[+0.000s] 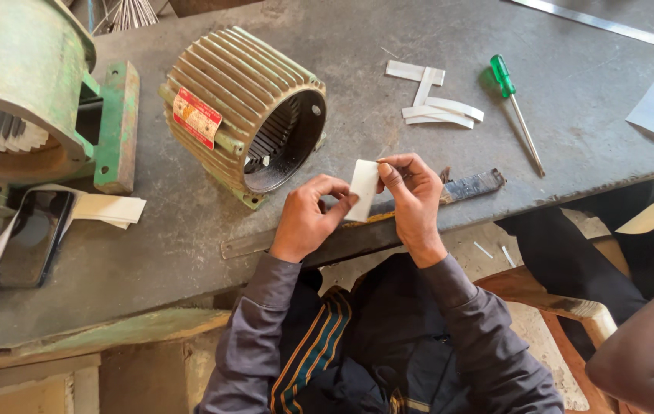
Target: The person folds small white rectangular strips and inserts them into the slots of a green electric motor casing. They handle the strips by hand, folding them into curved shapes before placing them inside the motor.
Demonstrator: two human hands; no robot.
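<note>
Both hands pinch one small white insulation-paper slip [363, 188] at the near bench edge: left hand [308, 218] gripping its lower side, right hand [413, 201] its top corner. It looks light, thin and stiff but creasable, best held by its edges. Beyond stand the ribbed motor housing [242, 107], cut paper strips [438, 103] and a green-handled screwdriver [517, 107].
</note>
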